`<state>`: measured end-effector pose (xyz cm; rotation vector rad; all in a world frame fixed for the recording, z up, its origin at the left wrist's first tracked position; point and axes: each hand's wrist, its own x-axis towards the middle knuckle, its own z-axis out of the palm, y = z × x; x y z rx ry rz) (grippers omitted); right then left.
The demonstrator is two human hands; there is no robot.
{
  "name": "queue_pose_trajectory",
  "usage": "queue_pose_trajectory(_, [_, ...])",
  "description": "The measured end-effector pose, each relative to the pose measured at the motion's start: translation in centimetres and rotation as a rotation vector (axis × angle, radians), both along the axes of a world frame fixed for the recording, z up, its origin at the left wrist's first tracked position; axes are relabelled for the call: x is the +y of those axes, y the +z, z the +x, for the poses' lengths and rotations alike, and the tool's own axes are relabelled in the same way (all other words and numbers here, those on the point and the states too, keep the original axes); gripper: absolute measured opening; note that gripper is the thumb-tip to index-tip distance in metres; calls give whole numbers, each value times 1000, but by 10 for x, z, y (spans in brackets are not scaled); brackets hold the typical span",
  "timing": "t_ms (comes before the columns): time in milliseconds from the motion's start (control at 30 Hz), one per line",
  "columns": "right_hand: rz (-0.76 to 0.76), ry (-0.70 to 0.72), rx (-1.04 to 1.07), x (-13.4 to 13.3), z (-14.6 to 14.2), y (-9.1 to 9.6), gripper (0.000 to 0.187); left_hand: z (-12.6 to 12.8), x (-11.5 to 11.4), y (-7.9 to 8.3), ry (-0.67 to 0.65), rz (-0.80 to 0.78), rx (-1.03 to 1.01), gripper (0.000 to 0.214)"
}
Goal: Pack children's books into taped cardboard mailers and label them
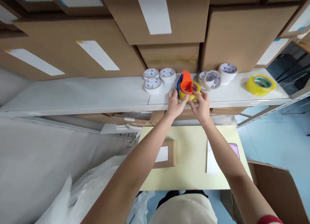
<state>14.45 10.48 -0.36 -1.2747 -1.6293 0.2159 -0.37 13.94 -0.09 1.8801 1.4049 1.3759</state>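
- Your left hand seems closed on the left side of the tape dispenser and its yellow tape roll; your right hand appears to pinch the roll's front right, thumb and fingers at its edge; hidden undersides leave grip firmness untellable.
- Dispenser and roll are at the shelf's front edge, between two groups of white rolls; whether they bear on the shelf, you cannot tell from here.
- Risk: a slip at this edge could drop both towards the yellow table below; likely cause, fingertip-only hold.
- Risk: a sideways swing could knock the tilted white roll, just right; it leans, so it probably topples easily.
- Risk: uneven pull between your hands could twist the roll against the dispenser.
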Motion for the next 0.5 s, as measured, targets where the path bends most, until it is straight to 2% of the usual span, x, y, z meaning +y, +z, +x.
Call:
queue_pose_trajectory(100, [49,-7,-20,-21,-2,-10,53,-8,-30,-7,4,39,22,71])
queue_pose_trajectory(200, [22,11,5,-65,-9,-48,53,-34,-87,-28,76,81,55,61])
queue_pose_trajectory(300, [-217,109,22,-128,-22,-110,47,-82,-166,-75,264,5,101,49])
queue_pose_trajectory(400, [-593,204,63,-191,-38,-170,48,-140,-245,-134,524,-175,84,64])
queue_pose_trajectory(467, [-787,223,86,-225,-51,-198,53,-174,-286,-167,658,-361,33,72])
queue_pose_trajectory(500, [-851,224,95,-237,-58,-207,57,-188,-301,-180,668,-474,8,71])
